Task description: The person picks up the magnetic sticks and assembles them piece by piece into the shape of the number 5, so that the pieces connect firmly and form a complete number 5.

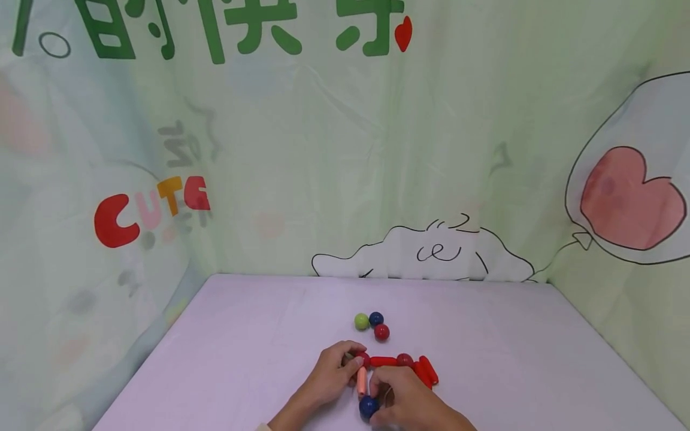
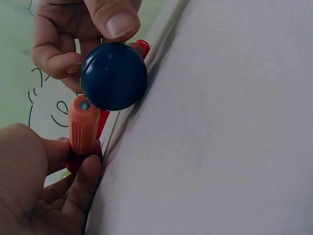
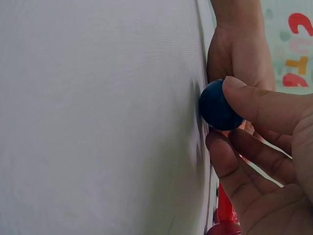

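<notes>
We see a glossy, smooth dark blue plastic ball (image 2: 113,76) under the thumb of the right hand (image 1: 406,398), catching soft highlights. Touching it, beside the left hand (image 1: 331,377), is a matt orange plastic rod (image 2: 83,125) with fine lengthwise ribs and a small metal disc set in its end. Beneath both hands the pale lilac cloth-covered surface (image 3: 98,117) looks matt and finely woven.

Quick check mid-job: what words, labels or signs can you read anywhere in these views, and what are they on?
"CUTE": coloured letters printed on the cloth backdrop, left side; also partly seen in the right wrist view.
Green Chinese characters along the backdrop's top: cut off by the frame edge, not readable in full.
Balls, sticks and table: no text or labels visible.
</notes>
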The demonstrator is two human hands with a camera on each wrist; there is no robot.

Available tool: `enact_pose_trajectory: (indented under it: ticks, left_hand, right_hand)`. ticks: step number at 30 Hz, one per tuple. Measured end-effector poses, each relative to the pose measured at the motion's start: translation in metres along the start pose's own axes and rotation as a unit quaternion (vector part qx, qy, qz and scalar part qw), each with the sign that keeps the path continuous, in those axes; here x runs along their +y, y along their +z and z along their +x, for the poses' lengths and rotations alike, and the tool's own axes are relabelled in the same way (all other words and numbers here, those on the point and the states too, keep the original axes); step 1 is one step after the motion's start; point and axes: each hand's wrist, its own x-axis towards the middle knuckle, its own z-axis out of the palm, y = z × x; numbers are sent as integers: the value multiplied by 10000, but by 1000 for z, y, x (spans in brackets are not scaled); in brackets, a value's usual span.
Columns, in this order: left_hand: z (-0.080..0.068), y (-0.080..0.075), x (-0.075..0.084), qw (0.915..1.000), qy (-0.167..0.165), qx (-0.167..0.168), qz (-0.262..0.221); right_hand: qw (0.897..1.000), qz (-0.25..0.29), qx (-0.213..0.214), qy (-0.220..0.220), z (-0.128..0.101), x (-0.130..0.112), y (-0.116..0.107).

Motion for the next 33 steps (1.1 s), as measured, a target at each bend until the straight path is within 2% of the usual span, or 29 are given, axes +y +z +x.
enact_pose_trajectory:
  ticks: [12,17,20,23,28,33]
  left_hand:
    - [1,3,-1,9998,-145,25,-151]
    - [0,3,0,9997,-154,57,-169]
    - [0,4,0,9997,-138,76,-195]
    - [-1,4,0,9997,-136,108,-190]
    - [-1,4,1,9996,-145,181,-133]
    - [-1,4,1,9996,-156,193,-104]
  right_hand:
    - [9998,132,126,-86,-2,6,-6]
    - [9993,-158,326,-40,-6,6,-14]
    - [9970,-526,565,12,-8,5,-22]
    - [9901,-1012,967,124,-9,4,-29]
    - [9684,-1723,1717,554,-9,6,-38]
    - [9527,-2176,1928,881,-7,10,-42]
